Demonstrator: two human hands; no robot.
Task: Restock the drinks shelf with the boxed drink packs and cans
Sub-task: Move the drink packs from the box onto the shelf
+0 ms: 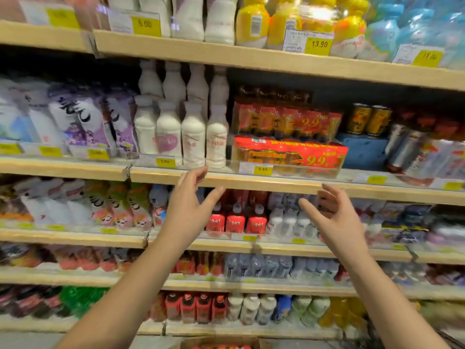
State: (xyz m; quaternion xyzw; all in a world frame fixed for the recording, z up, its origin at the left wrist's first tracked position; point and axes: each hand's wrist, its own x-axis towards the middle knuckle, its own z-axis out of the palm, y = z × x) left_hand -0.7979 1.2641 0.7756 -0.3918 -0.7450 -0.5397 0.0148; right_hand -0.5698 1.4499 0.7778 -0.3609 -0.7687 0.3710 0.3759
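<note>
- Our forearms are raised to the shelving, left hand point(186, 205) and right hand point(337, 220) both empty, fingers spread and loosely bent, held apart just below the red drink packs.
- Wood-edged shelving point(251, 181) fills this shop aisle, its tiers crowded with bottles and yellow price tags.
- Two red drink packs point(289, 153) lie stacked on the middle shelf, gold cans point(368, 119) just beside them on a blue box point(362, 152); we judge that spot stocked.
- Lowest, a cardboard carton point(219, 345) shows red tops, so more seems left.

Glossy plastic-wrapped drink pack point(289, 154), wood-look shelf point(251, 181)
</note>
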